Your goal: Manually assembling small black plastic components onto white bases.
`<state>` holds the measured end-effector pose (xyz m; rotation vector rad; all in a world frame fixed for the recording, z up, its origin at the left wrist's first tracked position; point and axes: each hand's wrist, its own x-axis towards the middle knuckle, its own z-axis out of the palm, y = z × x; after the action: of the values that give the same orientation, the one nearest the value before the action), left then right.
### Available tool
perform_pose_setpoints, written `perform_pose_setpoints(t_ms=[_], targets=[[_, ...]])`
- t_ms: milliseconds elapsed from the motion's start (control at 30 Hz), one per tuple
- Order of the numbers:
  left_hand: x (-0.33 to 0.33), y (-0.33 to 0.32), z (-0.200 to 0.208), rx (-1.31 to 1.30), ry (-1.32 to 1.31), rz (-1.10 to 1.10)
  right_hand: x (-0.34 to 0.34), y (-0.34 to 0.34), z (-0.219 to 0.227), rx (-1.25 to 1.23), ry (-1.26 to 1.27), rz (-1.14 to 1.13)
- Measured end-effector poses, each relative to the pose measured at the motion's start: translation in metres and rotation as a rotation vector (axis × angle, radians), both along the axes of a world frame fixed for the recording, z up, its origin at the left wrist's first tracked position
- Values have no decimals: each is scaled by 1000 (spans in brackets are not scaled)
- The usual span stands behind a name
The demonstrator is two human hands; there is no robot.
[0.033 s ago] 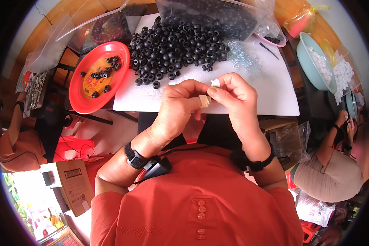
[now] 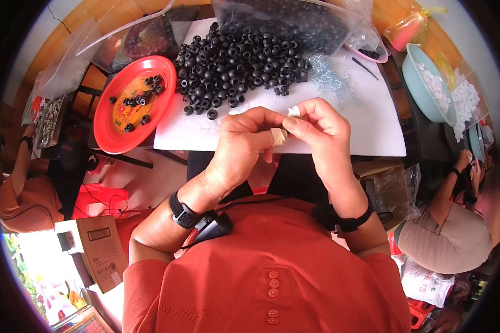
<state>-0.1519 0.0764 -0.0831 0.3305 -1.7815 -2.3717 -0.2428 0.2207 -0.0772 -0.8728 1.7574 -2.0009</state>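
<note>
Both hands in front of black bead pile (image 2: 239, 64), forearms angled inward, fingertips meeting. Right hand (image 2: 323, 132): thumb and index finger nearly together, pinching small white piece (image 2: 293, 111) just in front of pile. Left hand (image 2: 240, 139): fingers bent, tips close together, tan wrap (image 2: 278, 137) round one; grip hidden, cannot tell. Red plate (image 2: 104, 114) left of pile, clear bits (image 2: 330, 77) right, clear tub (image 2: 286, 25) behind. White piece's end points toward pile; long axis unclear.

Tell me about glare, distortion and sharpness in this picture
Head view: glare blows out the lower left, beside the cardboard box; head view: the red plate looks oval, likely lens stretch, and corners are black; head view: left hand and right hand look fairly sharp.
</note>
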Motion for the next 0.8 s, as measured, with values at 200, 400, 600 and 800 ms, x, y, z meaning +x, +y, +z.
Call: perform_pose_setpoints(t_ms=[200, 400, 600, 800], targets=[[-1, 0, 0, 64, 19, -8, 1, -4, 2, -65, -116, 29], [3, -4, 6, 148, 63, 34, -19, -4, 7, 29, 232, -133], [16, -27, 7, 117, 74, 50, -32, 13, 3, 335, 841, -251], [21, -22, 1, 113, 62, 42, -11, 8, -7, 492, 1148, -221]])
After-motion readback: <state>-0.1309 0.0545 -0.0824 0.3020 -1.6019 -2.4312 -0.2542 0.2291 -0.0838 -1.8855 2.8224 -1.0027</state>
